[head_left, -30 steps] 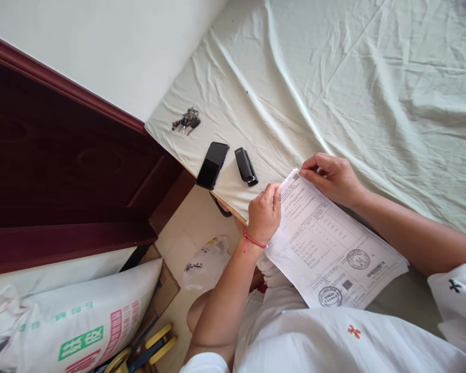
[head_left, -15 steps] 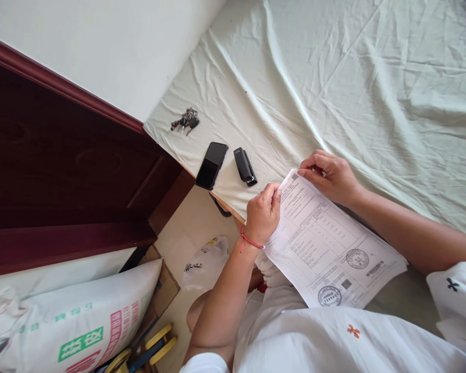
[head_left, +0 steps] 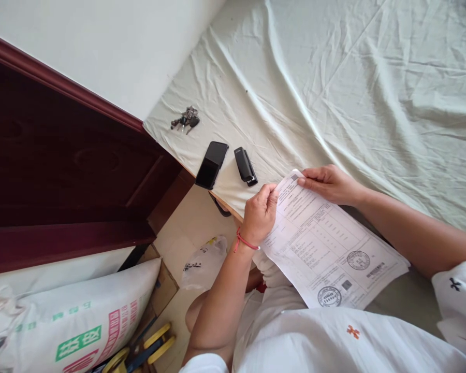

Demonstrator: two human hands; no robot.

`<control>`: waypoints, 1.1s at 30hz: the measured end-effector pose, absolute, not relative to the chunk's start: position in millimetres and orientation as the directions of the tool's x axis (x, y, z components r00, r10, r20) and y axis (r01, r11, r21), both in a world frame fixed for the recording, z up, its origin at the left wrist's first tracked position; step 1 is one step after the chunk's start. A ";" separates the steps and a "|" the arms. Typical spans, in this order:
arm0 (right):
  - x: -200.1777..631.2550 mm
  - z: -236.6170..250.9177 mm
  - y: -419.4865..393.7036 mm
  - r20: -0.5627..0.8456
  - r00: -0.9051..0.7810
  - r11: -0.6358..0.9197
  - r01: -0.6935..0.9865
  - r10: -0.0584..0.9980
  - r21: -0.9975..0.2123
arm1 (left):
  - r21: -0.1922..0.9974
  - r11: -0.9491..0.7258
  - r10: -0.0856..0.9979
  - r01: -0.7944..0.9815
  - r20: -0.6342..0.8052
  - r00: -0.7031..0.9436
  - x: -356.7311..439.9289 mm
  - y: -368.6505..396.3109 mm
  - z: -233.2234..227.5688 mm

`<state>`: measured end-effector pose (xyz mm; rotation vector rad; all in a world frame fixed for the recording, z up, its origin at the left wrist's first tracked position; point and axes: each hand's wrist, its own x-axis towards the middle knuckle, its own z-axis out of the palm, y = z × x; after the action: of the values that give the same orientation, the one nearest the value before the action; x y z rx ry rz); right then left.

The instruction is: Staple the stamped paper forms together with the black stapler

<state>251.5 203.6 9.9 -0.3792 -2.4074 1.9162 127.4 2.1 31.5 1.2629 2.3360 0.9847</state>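
Note:
Printed sheets of paper (head_left: 326, 243), stacked together, lie tilted between my forearms with their lower edge against my white shirt. Round stamps, a small square code and a table of text show on the top sheet. My left hand (head_left: 261, 210), with a red string at the wrist, pinches the stack's left edge near the top. At the upper right corner my right hand (head_left: 330, 184) grips the paper, thumb on the front and fingers behind. A black stapler (head_left: 245, 166) lies on the cloth just beyond my left hand.
A black phone (head_left: 212, 165) rests at the edge of the cloth-covered surface (head_left: 334, 93), with a bunch of keys (head_left: 185, 120) farther back. Dark red wooden furniture (head_left: 70, 150) stands at left. Below are a white printed sack (head_left: 85, 316) and a plastic bag (head_left: 205, 261) on the floor.
My right hand has shifted from pinching the top corner with raised fingers to a flatter grip along the right edge. My left hand has moved slightly left and still holds the paper.

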 end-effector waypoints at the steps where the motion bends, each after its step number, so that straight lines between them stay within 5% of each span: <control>1: 251.6 10.2 204.6 -0.113 -0.964 0.218 0.167 0.240 -0.961 | 0.696 0.388 0.822 0.605 0.036 -0.569 124.0 -1.3 31.1; 6: 250.6 8.5 210.2 -0.068 -0.922 0.316 0.199 0.380 -0.928 | 0.663 0.499 0.801 0.559 -0.105 -0.590 101.4 -27.8 27.7; 14: 249.1 8.8 210.5 -0.021 -0.901 0.447 0.235 0.434 -0.863 | 0.731 0.537 0.764 0.422 -0.209 -0.611 88.3 -51.7 21.8; 21: 248.1 18.7 215.5 -0.033 -0.848 0.468 0.324 0.529 -0.822 | 0.904 0.400 0.542 -0.149 -0.365 -0.757 84.2 -39.7 10.7; 33: 231.8 20.3 229.4 -0.163 -0.816 0.420 0.444 0.555 -0.791 | 0.897 0.320 0.354 -0.306 -0.413 -0.839 75.9 -4.0 13.0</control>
<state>231.8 229.4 20.3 -0.8987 -2.5414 1.3576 75.9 -4.0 13.0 0.0424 2.0393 1.5600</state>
